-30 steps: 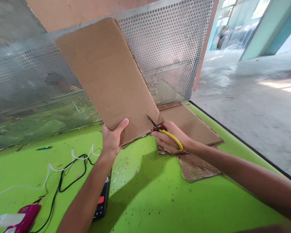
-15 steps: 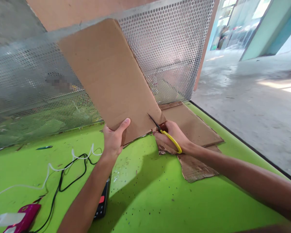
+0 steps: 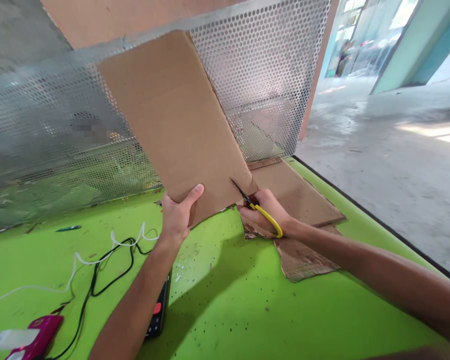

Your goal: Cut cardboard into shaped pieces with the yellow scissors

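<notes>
A long brown cardboard sheet point(image 3: 176, 120) is held up at a tilt in front of the perforated metal panel. My left hand point(image 3: 178, 210) grips its lower left edge, thumb flat on the face and fingers hidden behind. My right hand point(image 3: 268, 210) is closed around yellow-handled scissors point(image 3: 268, 220) at the sheet's lower right corner. One dark blade lies across the front of the cardboard, pointing up and left; the other blade is hidden. Under and beside my right hand lie more cardboard pieces point(image 3: 290, 192) and a torn scrap point(image 3: 303, 260).
The perforated metal panel point(image 3: 262, 75) stands along the back of the green table point(image 3: 217, 310). At the left lie black and white cables point(image 3: 97, 270), a pink device point(image 3: 41, 335) and a green pen-like item point(image 3: 69, 228). A dark phone point(image 3: 159, 312) is partly under my left forearm.
The cardboard sheet has shifted slightly to the right, its top edge most. Both hands have moved a little to the right with it, and the scissors stay at the same corner.
</notes>
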A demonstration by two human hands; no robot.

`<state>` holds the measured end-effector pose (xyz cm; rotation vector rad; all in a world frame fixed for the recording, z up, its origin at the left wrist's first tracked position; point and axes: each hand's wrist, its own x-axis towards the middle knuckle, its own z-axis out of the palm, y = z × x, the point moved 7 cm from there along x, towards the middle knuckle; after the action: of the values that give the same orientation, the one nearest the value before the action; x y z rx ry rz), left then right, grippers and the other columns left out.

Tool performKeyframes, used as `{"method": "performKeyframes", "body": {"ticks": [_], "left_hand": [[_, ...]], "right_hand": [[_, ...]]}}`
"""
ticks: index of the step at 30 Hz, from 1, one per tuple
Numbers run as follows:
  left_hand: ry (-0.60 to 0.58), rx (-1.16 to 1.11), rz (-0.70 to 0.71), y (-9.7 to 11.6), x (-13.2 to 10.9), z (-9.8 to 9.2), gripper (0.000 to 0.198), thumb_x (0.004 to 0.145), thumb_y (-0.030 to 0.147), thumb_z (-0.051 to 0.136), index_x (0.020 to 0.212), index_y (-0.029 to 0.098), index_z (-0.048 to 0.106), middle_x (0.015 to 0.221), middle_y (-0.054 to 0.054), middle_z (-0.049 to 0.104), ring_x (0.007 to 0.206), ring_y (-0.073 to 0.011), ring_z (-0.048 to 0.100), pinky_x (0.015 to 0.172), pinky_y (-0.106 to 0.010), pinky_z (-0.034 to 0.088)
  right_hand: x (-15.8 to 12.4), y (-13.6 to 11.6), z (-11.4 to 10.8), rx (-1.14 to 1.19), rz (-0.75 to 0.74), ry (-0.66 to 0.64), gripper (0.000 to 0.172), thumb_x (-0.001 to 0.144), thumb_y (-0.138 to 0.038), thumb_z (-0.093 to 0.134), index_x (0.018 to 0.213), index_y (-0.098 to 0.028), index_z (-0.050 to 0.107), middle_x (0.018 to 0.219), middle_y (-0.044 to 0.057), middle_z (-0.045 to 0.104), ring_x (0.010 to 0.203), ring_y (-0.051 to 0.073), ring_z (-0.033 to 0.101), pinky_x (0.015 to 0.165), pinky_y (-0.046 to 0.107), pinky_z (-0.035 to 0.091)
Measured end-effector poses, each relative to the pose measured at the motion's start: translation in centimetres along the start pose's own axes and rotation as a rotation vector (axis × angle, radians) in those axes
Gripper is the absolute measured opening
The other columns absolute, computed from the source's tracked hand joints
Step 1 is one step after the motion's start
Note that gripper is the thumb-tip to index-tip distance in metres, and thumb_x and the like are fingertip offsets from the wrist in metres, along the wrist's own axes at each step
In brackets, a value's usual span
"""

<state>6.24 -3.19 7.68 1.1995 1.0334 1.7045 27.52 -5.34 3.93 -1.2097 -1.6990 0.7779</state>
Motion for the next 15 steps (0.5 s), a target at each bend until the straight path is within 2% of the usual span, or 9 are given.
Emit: {"method": "performKeyframes", "body": {"ticks": [6, 9, 15], "left_hand": [[0.012, 0.020, 0.038, 0.7, 0.2, -0.2, 0.048, 0.057, 0.029, 0.094, 0.100, 0.019, 0.074, 0.106, -0.012, 0.077, 0.101, -0.0284, 0.073, 0.090, -0.041, 0.061], [0.006, 0.037, 0.055, 1.0, 0.2, -0.4, 0.048, 0.057, 0.030, 0.094, 0.099, 0.019, 0.074, 0.106, -0.012, 0.077, 0.102, -0.0294, 0.073, 0.091, -0.043, 0.061], [-0.015, 0.053, 0.063, 1.1, 0.4, -0.4, 0.049, 0.057, 0.030, 0.094, 0.100, 0.016, 0.074, 0.103, -0.011, 0.077, 0.096, -0.0278, 0.074, 0.090, -0.042, 0.061]], "right_hand": [[0.2, 0.1, 0.4, 0.049, 0.051, -0.123, 0.014, 0.072, -0.028, 0.064, 0.066, -0.016, 0.061, 0.059, -0.003, 0.057, 0.056, 0.012, 0.051, 0.053, 0.022, 0.037], [-0.1, 0.0, 0.6, 0.126, 0.124, -0.211, 0.014, 0.073, -0.031, 0.066, 0.071, -0.017, 0.062, 0.057, -0.004, 0.057, 0.050, 0.012, 0.050, 0.050, 0.024, 0.037], [-0.1, -0.3, 0.3, 0.108, 0.088, -0.166, 0.017, 0.073, -0.032, 0.068, 0.070, -0.015, 0.063, 0.060, -0.003, 0.056, 0.056, 0.012, 0.049, 0.053, 0.024, 0.036]]}}
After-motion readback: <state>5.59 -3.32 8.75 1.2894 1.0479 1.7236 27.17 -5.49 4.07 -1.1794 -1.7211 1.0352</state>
